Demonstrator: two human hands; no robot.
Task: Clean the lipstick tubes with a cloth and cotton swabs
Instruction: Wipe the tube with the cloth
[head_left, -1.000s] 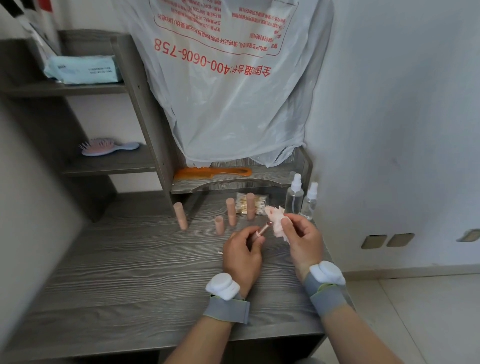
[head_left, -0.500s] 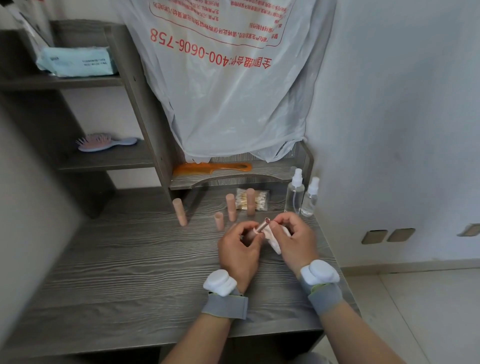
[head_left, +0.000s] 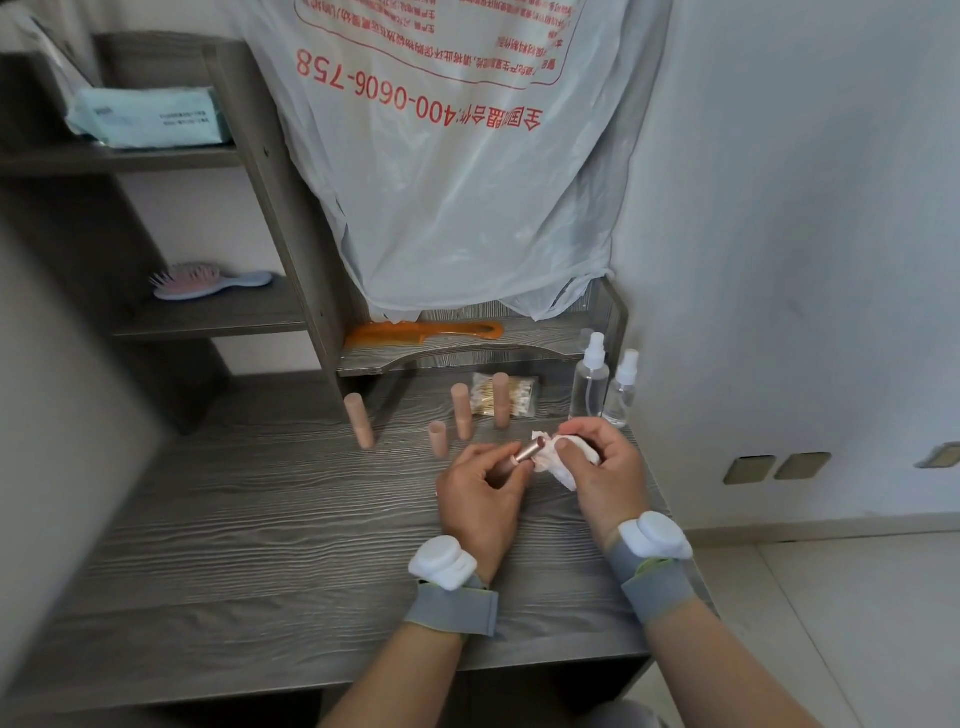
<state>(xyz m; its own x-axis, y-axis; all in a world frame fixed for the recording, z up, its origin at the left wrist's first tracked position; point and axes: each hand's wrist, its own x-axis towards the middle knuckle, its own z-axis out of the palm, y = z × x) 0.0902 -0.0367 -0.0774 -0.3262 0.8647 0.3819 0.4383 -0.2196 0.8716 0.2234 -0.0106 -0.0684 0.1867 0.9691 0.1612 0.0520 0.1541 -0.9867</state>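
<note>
Left hand (head_left: 480, 499) grips the uncapped lipstick tube (head_left: 527, 453); right hand (head_left: 608, 467) has brought its pinched cloth (head_left: 558, 465) back against it, so wiping resumes.

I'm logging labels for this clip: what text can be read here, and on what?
"400-0606-758", red, upside down, on the hanging plastic bag.
Red Chinese lines on that bag: too blurred to read.
Dark print on the blue pack on the top shelf: too small.
</note>
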